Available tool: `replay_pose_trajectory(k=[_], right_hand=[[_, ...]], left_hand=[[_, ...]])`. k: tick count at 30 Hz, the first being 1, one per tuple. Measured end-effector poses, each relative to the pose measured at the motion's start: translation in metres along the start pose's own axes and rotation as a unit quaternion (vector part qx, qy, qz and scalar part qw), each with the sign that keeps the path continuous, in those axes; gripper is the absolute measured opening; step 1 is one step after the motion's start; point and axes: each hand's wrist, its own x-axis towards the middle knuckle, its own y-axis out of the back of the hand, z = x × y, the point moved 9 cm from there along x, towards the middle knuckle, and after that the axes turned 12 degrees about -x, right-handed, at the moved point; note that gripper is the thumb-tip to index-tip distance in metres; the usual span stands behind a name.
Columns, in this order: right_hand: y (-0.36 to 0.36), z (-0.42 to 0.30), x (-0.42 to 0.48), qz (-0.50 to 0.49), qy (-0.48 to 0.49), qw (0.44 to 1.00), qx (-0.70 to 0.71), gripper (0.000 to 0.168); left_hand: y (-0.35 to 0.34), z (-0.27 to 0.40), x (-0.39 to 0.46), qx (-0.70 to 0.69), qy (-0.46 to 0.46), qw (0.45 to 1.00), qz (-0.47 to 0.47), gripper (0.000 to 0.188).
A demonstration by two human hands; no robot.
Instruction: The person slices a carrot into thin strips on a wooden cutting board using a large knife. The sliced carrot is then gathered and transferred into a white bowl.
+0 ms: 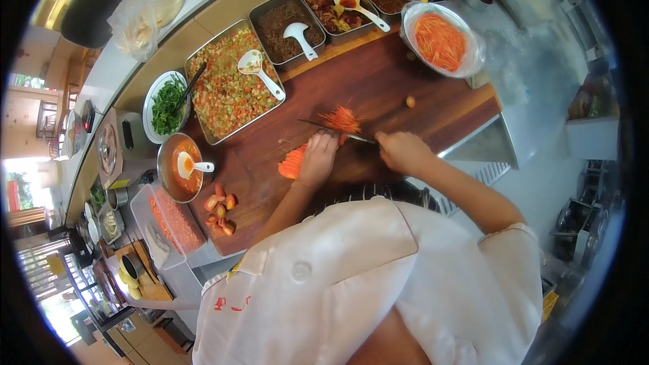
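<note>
My right hand (403,152) is closed around the handle of a kitchen knife (362,139), whose blade points left across the wooden cutting board (263,162). Under my left hand (319,157) a fanned stack of carrot slices (292,161) is pressed to the board, the fingertips close beside the blade. Just beyond the blade lies a small heap of shredded carrot (342,119). To the far right, an oval white bowl (476,63) lined with clear plastic holds more carrot shreds (440,41). Several carrot end pieces (221,210) sit near the board's left edge.
Along the back stand metal trays of diced vegetables (228,91) and minced fillings (289,17), with white spoons. At left are a bowl of chopped greens (169,102), a steel bowl of red sauce (170,182) and a plastic tub (175,218). A carrot stub (410,102) lies right of the shreds.
</note>
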Motion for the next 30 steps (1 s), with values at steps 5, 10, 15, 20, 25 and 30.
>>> replay_pose_trajectory(k=[5, 10, 15, 20, 25, 30], right_hand=[[0.0, -0.007, -0.002, 0.008, 0.015, 1.0, 0.013, 0.022], [0.008, -0.011, -0.001, -0.008, 0.021, 1.0, -0.002, 0.021], [0.013, -0.022, -0.021, -0.006, 0.023, 1.0, -0.014, 0.019], [-0.003, -0.015, -0.006, -0.001, 0.014, 1.0, -0.015, 0.017], [0.016, -0.023, -0.022, -0.006, 0.022, 1.0, -0.006, 0.017], [0.002, -0.016, -0.004, -0.018, 0.006, 1.0, -0.023, 0.017]], left_hand=[[0.018, 0.008, -0.009, 0.013, -0.015, 1.0, 0.014, 0.033], [0.011, -0.004, -0.01, -0.031, 0.014, 0.999, 0.005, 0.029], [0.011, -0.005, -0.011, -0.044, 0.009, 0.999, 0.016, 0.025], [0.016, 0.003, -0.007, -0.037, 0.013, 0.999, 0.019, 0.021], [0.011, -0.003, -0.009, -0.024, 0.016, 1.0, 0.01, 0.02], [0.01, -0.004, -0.009, -0.036, 0.02, 0.999, 0.002, 0.019]])
